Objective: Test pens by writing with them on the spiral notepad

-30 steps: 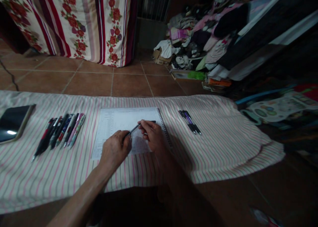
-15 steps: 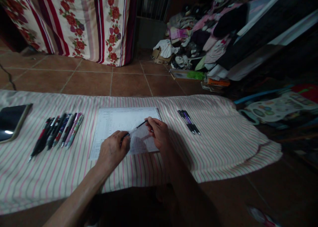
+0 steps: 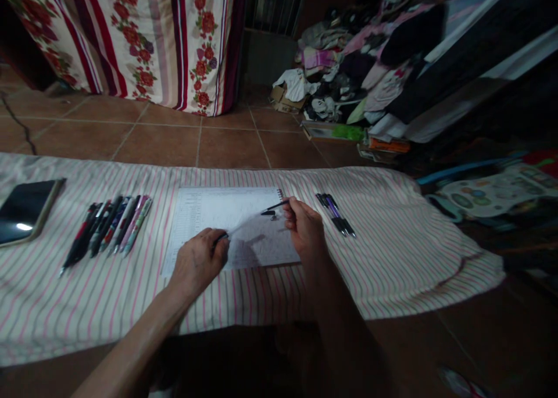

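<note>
My left hand is closed around a pen. Its dark end shows at the fingers, and a pale, blurred length points toward the upper right. Between the fingertips of my right hand is a thin dark pen part, possibly a refill, held tilted and apart from the pen. Under both hands lies a spiral notebook with a printed, ruled page. A short dark piece is seen at the page's right side, just below the thin part; whether it rests on the paper I cannot tell.
Several pens lie in a row at left, beside a phone. A few more pens lie right of the notebook. A striped cloth covers the table. Beyond are a floral curtain and heaped clothes.
My right hand has moved right, drawing the thin dark part away from the pen. The short dark piece now shows over the page. My left hand keeps its grip; the view has shifted slightly.
</note>
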Motion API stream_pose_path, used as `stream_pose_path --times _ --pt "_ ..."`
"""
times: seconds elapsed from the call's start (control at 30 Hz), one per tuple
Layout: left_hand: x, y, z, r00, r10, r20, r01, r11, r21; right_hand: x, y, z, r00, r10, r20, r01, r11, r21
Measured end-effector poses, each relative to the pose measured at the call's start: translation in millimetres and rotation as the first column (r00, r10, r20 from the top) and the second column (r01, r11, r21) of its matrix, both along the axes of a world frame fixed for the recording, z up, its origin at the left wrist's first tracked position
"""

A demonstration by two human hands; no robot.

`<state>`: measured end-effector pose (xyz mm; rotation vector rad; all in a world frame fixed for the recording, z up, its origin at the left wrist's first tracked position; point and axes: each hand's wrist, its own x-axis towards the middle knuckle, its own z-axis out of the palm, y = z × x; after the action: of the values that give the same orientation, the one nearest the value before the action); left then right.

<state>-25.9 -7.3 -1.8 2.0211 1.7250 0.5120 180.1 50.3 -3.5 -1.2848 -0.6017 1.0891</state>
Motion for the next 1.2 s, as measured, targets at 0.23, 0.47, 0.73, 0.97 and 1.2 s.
stream_pose_path --times 0.23,0.47,0.73,0.97,1.2 --pt "-11.6 4.6 2.4 0.983 0.18 -0.043 -0.179 0.983 0.031 -21.3 -7.4 1.1 0.99 0.041 0.138 -0.049 0.997 0.058" --pt "-16.7 10.3 7.1 0.963 0.27 -0.007 -0.27 0.963 -0.009 -52.7 -17.0 -10.8 0.892 0.201 0.405 -0.288 0.943 0.165" --pt "-22.9 13.2 6.5 0.951 0.304 0.063 -0.303 0.953 -0.015 -71.5 -20.1 -18.4 0.877 0.253 0.408 -0.353 0.916 0.191" --pt "-21.6 12.8 2.9 0.944 0.299 0.139 -0.301 0.953 -0.002 -82.0 -20.7 -23.3 0.94 0.329 -0.092 -0.332 0.943 -0.01" --pt "-11.3 10.5 -2.9 0.95 0.24 0.2 -0.251 0.968 0.031 -86.5 -23.3 -22.6 0.904 0.373 -0.208 -0.388 0.921 -0.038"
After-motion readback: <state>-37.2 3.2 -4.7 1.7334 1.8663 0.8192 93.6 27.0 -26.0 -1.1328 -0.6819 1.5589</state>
